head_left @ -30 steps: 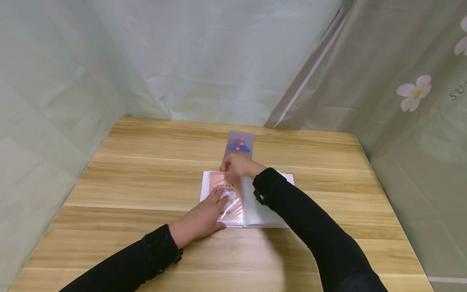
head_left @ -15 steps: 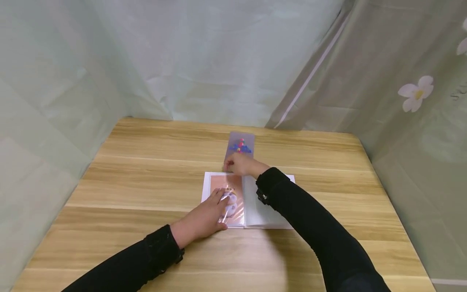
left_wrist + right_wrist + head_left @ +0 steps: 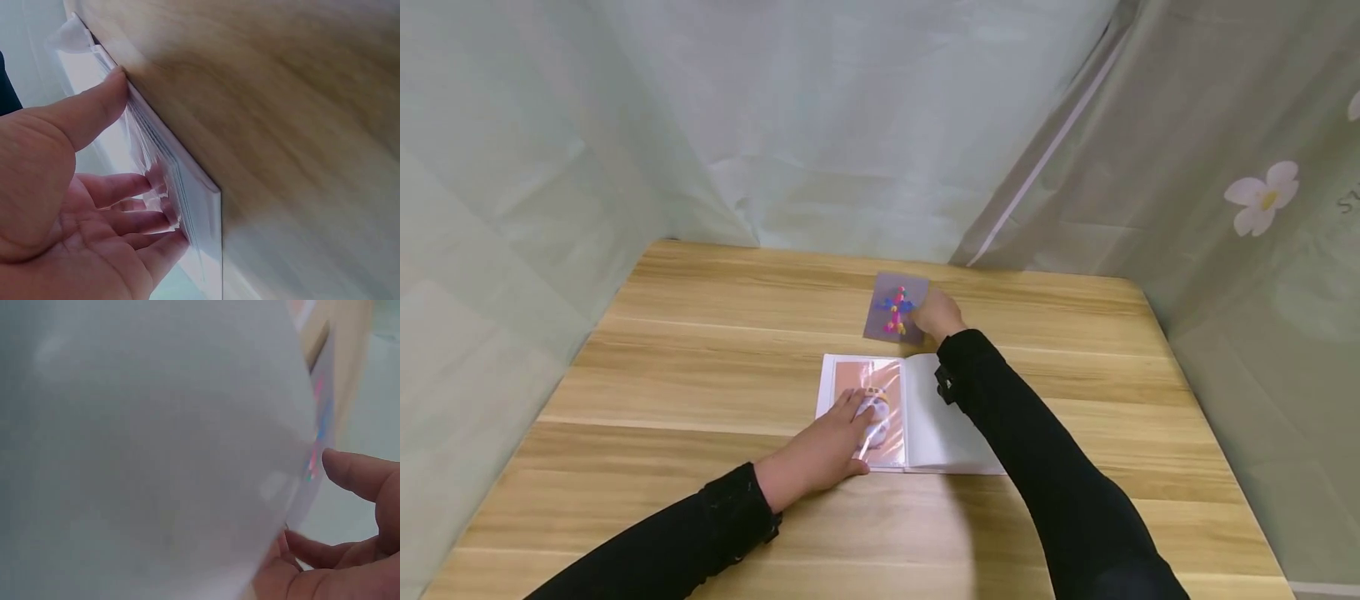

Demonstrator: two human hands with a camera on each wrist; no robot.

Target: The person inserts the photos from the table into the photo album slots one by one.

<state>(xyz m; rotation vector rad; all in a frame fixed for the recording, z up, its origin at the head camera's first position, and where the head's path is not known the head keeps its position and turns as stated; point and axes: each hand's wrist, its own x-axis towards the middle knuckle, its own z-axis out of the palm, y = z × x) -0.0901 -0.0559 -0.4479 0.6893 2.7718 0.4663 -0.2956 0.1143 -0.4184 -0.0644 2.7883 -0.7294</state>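
Observation:
An album (image 3: 949,425) lies spread on the wooden table, with white right-hand pages. Its left page has an orange picture (image 3: 891,375) under shiny clear film. My left hand (image 3: 820,446) rests on that page, fingers straight; in the left wrist view its thumb (image 3: 103,109) touches the album's near edge. Beyond the album lies a purple-grey card (image 3: 880,321) with a pink, blue and yellow design. My right hand (image 3: 938,315) is at this card's right edge. The right wrist view shows its thumb and fingers apart; a raised pale page (image 3: 169,450) partly hides the fingertips.
The wooden table (image 3: 662,367) stretches out on both sides of the album. A pale curtain (image 3: 850,125) hangs behind and along both sides, close to the table's edges. A white flower print (image 3: 1262,198) is on the right part.
My right hand has left the near left corner of the purple-grey card and moved right and away to its right edge, uncovering more of the design. The left hand stays on the page.

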